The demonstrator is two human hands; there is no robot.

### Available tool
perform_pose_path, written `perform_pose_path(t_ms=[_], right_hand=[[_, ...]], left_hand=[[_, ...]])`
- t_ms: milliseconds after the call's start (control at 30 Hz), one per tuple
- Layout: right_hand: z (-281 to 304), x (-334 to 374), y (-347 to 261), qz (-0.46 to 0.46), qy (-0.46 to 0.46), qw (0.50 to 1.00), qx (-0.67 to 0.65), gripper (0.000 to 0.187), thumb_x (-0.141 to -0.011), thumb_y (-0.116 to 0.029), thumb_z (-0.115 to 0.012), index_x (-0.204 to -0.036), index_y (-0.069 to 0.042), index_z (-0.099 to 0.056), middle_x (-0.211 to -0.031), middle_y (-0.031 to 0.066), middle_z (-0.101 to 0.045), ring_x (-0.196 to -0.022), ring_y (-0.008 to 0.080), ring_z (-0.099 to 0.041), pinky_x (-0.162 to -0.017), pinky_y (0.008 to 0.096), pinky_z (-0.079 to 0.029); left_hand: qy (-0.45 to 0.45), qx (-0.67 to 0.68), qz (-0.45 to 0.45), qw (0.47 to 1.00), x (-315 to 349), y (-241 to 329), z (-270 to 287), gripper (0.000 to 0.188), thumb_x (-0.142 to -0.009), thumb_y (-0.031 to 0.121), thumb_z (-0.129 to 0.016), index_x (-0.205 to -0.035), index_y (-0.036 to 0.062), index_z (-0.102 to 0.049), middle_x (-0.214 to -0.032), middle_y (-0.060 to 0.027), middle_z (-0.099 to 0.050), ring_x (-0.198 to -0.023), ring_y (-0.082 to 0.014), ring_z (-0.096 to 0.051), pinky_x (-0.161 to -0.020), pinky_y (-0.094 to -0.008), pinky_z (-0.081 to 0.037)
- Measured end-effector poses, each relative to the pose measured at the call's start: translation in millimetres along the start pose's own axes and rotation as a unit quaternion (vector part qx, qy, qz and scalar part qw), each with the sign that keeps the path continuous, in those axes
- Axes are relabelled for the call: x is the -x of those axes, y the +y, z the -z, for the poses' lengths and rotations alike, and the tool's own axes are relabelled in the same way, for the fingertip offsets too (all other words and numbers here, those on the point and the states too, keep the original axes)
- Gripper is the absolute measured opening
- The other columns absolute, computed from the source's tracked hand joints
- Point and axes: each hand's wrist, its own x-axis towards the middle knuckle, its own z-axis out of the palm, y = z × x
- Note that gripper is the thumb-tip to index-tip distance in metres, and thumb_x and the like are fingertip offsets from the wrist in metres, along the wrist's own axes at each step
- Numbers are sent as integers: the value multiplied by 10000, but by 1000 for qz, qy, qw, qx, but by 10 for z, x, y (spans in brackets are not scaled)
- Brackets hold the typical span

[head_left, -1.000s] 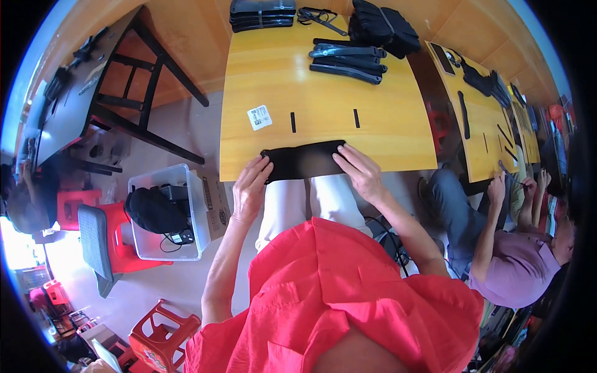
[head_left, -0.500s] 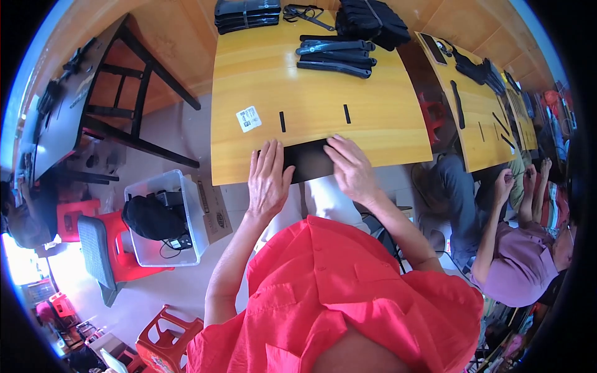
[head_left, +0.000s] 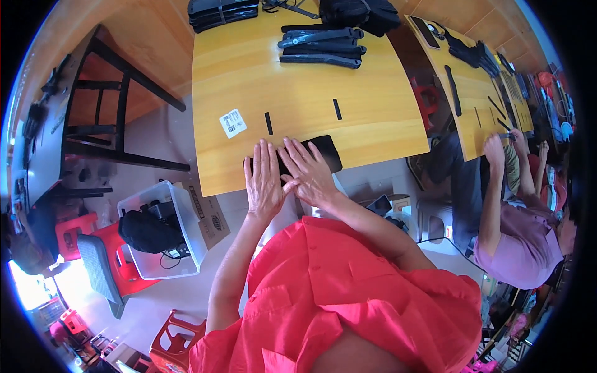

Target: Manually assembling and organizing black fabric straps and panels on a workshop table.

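Note:
A flat black rectangular piece (head_left: 325, 153), perhaps fabric, lies at the near edge of the yellow wooden table (head_left: 373, 81). My left hand (head_left: 265, 181) rests flat over its left end, fingers stretched out. Close beside it, my right hand (head_left: 309, 172) lies flat over the middle of the piece, the two thumbs nearly touching. Much of the piece is hidden under my palms, while its right end shows. Beyond my hands are two short black strips, a left strip (head_left: 268, 123) and a right strip (head_left: 337, 109). A white printed sticker (head_left: 232, 124) is left of them.
Several black straps (head_left: 321, 48) lie stacked farther back, with black bundles (head_left: 222, 13) along the far edge. On the left a clear plastic bin (head_left: 198, 245) holds black items beside a red stool (head_left: 118, 248). A co-worker (head_left: 519, 248) sits at another table on the right.
My right hand has slid left from the piece's right end to its middle, beside my left hand, uncovering the right end. The whole view has shifted a little.

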Motion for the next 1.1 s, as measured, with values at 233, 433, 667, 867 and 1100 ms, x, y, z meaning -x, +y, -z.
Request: perform_pose_path(t_ms=[233,433,667,867,1100], right_hand=[[18,17,33,11,-14,1000,18,594,-862,-385,-481,-1326,-36,-357,-1403,149,-304,-1291,261,-303,-1041,453,-238],[193,126,321,-36,-24,998,52,669,-852,-428,-488,-1344,-13,-309,-1416,162,-268,-1305,276,-277,-1046,449,-240],[273,206,419,-43,-24,997,62,709,-829,-401,-544,-1362,-18,-274,-1427,140,-255,-1309,260,-273,-1045,459,-244],[234,240,442,-35,-4,996,80,708,-831,-394,-548,-1364,-20,-271,-1418,140,-277,-1303,264,-285,-1045,461,-240],[203,246,409,-36,-12,994,103,720,-835,-420,-535,-1365,-14,-263,-1422,155,-258,-1315,268,-257,-1056,475,-214]], left_hand=[[7,-4,5,1000,-2,9,-23,970,-760,716,-308,-1343,-59,-261,-1404,-220,-262,-1313,-333,-245,-1058,-481,-155],[8,-15,-3,1000,1,-9,10,990,-753,718,-328,-1351,-66,-231,-1402,-228,-258,-1314,-335,-240,-1057,-483,-169],[8,-8,-6,1000,25,-41,37,989,-752,709,-357,-1354,-65,-221,-1413,-221,-240,-1319,-331,-230,-1059,-485,-169],[22,6,5,1000,105,-155,55,940,-774,644,-440,-1359,-56,-215,-1421,-214,-227,-1326,-325,-219,-1063,-487,-165],[23,22,32,999,227,-223,131,946,-767,628,-484,-1375,-35,-191,-1429,-216,-205,-1337,-327,-188,-1070,-483,-144]])
